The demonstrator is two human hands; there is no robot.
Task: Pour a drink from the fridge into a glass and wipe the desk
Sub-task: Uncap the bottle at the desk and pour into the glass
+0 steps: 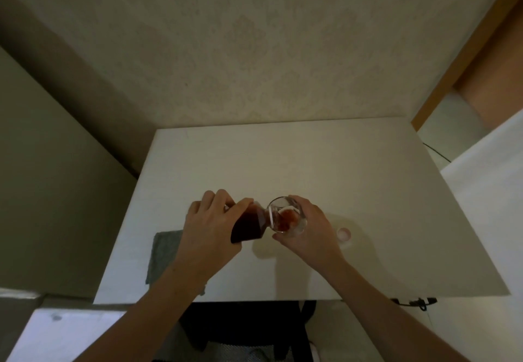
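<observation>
My left hand (pixel 210 224) grips a bottle of dark red drink (pixel 250 226), tipped to the right with its neck over a clear glass (pixel 285 216). Reddish drink lies in the glass. My right hand (pixel 310 227) is wrapped around the glass and holds it tilted toward the bottle, above the white desk (pixel 283 163). A grey cloth (pixel 162 254) lies flat on the desk near its front left edge, partly hidden under my left forearm.
A small pale round cap (pixel 344 234) lies on the desk right of the glass. A patterned wall stands behind the desk. A dark chair (pixel 249 327) sits under the front edge. A black cable (pixel 414 302) hangs at the front right corner.
</observation>
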